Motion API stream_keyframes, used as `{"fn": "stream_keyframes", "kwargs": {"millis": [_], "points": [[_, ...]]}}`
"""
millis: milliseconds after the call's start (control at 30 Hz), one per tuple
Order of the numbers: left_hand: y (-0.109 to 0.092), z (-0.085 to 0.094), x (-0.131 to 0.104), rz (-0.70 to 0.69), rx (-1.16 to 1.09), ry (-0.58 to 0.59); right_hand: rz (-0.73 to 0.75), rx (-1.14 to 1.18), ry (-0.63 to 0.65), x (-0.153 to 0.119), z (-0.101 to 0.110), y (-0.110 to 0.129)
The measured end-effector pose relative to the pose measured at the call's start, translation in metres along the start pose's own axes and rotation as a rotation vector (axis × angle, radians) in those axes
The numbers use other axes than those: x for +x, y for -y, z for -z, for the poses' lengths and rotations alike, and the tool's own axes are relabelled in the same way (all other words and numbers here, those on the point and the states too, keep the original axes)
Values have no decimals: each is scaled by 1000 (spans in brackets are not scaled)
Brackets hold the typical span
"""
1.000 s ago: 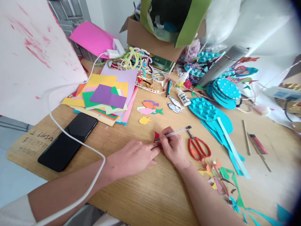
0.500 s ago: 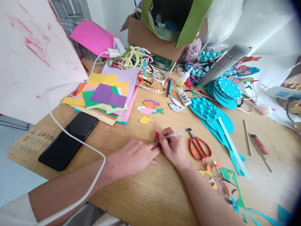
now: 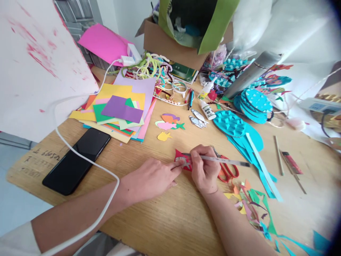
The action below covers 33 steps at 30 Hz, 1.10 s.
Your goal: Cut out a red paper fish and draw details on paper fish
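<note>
The right hand [image 3: 206, 169] has just shifted to its own right, and the pen [image 3: 226, 161] in its grip has swung from an upward slant to lie nearly level, its rear end dipping slightly over the scissors [image 3: 227, 172], which are now partly hidden behind hand and pen. With that shift the red paper [image 3: 178, 153] comes into view: it lies on the table [image 3: 160, 220] in front of the person, just beyond the left fingertips, with a grey fish cutout [image 3: 187, 163] on top of it that the right hand was covering half a second ago. The pen's writing end now sits by the upper edge of the cutout, though whether it touches the paper is too small to tell. What this means for the work, as a judgement, is that the forked end of the fish is free of the hand and within the pen's reach. The left hand [image 3: 153, 179] has hardly moved: it grips nothing, its index finger stretched out to press down cutout and paper, the palm low over the wood. The yellow paper fish [image 3: 164, 136] beyond them lies as before, well clear of both hands
</note>
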State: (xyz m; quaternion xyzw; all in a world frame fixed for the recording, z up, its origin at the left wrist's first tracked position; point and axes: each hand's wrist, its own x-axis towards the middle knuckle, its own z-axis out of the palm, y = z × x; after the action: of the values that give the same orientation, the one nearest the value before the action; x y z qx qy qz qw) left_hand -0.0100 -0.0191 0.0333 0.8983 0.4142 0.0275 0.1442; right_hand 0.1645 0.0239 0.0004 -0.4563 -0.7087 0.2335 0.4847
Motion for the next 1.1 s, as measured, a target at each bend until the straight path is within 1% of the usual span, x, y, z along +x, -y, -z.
{"fn": "stream_keyframes", "kwargs": {"millis": [33,100,200,300,400,500,533,633,700,767,867,1000,1100], "points": [[0,0,0,-1,3,-2,-16,23,-68,-1,0,0],[1,-2,1,-4,2,-7,-59,66,-136,-1,0,0],[2,-5,3,-6,-11,-9,-94,119,-140,0,-1,1],[3,-9,4,-25,-27,-22,-137,94,-88,5,0,2],[2,-9,4,-40,-33,-61,-163,-17,48,15,6,5],[1,-8,3,-50,3,-89,-129,-143,188,27,18,12],[0,-7,3,-45,16,-94,-116,-186,258,29,23,16],[-1,-7,2,-11,48,-96,-112,-294,529,28,36,25],[-1,-8,2,-11,62,-96,-106,-374,633,20,41,28],[0,-8,2,-11,70,-107,-88,-474,652,11,43,29],[0,-8,1,-2,65,-115,-107,-566,618,1,41,26],[2,-6,1,30,20,-126,-133,-540,589,-2,38,19],[5,-7,3,32,-69,-188,-137,-520,577,0,36,16]]}}
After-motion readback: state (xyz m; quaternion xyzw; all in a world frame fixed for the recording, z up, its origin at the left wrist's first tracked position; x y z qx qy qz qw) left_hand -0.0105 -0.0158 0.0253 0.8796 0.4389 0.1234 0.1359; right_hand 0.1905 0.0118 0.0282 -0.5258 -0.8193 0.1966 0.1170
